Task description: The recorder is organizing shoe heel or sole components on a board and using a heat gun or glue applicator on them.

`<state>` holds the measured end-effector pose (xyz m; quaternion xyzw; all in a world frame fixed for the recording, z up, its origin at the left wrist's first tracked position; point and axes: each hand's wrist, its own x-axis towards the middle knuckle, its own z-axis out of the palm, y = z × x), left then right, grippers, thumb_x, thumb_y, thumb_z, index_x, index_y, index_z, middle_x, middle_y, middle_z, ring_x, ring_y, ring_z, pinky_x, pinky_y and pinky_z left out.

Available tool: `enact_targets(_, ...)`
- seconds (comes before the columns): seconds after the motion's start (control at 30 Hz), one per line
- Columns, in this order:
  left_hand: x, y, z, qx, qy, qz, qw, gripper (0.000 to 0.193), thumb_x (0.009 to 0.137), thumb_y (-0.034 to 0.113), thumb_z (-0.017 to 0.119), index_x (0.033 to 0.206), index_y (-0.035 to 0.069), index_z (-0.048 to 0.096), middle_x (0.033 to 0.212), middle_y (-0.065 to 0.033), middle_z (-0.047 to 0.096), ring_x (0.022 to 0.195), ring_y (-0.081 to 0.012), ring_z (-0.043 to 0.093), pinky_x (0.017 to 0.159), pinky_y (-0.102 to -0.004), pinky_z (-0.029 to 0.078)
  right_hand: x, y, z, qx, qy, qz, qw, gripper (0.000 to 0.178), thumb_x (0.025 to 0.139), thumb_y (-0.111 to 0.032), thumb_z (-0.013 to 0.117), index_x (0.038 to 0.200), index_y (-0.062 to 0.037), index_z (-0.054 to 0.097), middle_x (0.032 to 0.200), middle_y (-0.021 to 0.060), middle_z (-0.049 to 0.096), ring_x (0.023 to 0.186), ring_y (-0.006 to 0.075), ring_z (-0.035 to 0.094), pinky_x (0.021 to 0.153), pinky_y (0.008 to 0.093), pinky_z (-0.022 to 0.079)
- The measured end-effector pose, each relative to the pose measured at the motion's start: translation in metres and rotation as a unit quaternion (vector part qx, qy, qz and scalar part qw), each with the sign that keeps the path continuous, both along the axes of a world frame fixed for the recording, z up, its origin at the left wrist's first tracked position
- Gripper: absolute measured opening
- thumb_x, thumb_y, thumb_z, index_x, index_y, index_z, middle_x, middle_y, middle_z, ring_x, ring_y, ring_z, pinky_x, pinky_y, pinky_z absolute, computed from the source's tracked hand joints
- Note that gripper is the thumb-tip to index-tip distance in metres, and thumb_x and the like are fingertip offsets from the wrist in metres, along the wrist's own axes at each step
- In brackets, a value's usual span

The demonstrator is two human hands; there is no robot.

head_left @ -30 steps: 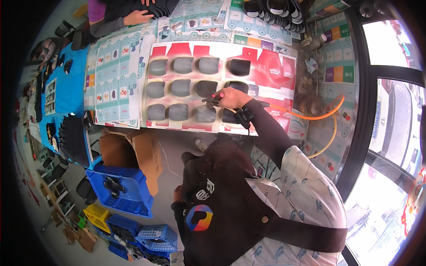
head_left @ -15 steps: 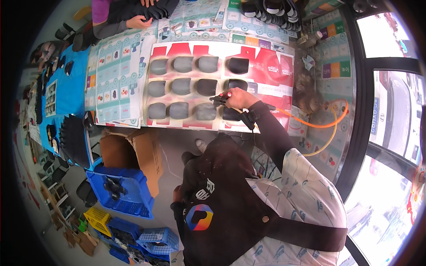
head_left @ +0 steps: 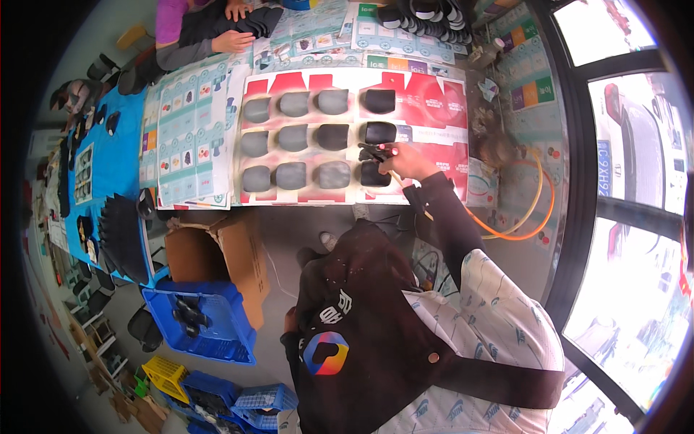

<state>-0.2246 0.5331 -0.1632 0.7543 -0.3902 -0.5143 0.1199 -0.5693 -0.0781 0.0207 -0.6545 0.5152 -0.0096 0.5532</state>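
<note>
My right hand (head_left: pixel 406 160) is closed around a small black spray gun (head_left: pixel 373 152), with a yellow hose and an orange hose (head_left: pixel 522 236) trailing off to the right. The gun's nozzle end is over the right-hand column, just above a black curved pad (head_left: pixel 374 174) in the near row. Rows of these rounded pads lie on a red and white printed sheet (head_left: pixel 437 116). Most on the left look grey and coated, like the grey pad (head_left: pixel 290 176); those in the right column are black. My left hand (head_left: pixel 290 318) hangs low beside my apron, its fingers mostly hidden.
Across the table a co-worker's hands (head_left: pixel 233 41) rest on a stack of black pieces. More black pieces (head_left: pixel 426 22) sit at the far edge. A cardboard box (head_left: pixel 246 267) and a blue crate (head_left: pixel 199 325) stand on the floor at left. Windows line the right.
My right hand and the spray gun have moved right, from over the grey pad in the third column to the black pad in the right column. The view has shifted slightly.
</note>
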Motion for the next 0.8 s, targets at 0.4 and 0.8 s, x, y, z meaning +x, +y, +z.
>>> enact_targets(0.4,0.049,0.027,-0.044,-0.084,-0.103,-0.272,0.953,0.032,0.080,0.016,0.066,0.109,0.001,0.066,0.101,-0.0219,0.069,0.091,-0.0417,0.068,0.077,-0.0456,0.058,-0.036,0.089,0.031,-0.176,0.010,-0.008,0.984,0.032,0.084,-0.012,0.055,0.110,-0.0022,0.071,0.098,0.0276,0.069,0.097,0.0449,0.067,0.085,0.0514,0.053)
enact_targets(0.8,0.028,-0.020,0.045,0.018,0.130,0.136,0.982,0.022,0.092,0.011,0.062,0.114,0.009,0.064,0.091,-0.0031,0.068,0.079,-0.0148,0.069,0.067,-0.0382,0.057,0.081,0.007,0.013,-0.302,0.004,0.064,0.951,0.020,0.086,-0.017,0.056,0.099,-0.0064,0.067,0.093,0.0254,0.069,0.091,0.0481,0.065,0.082,0.0547,0.051)
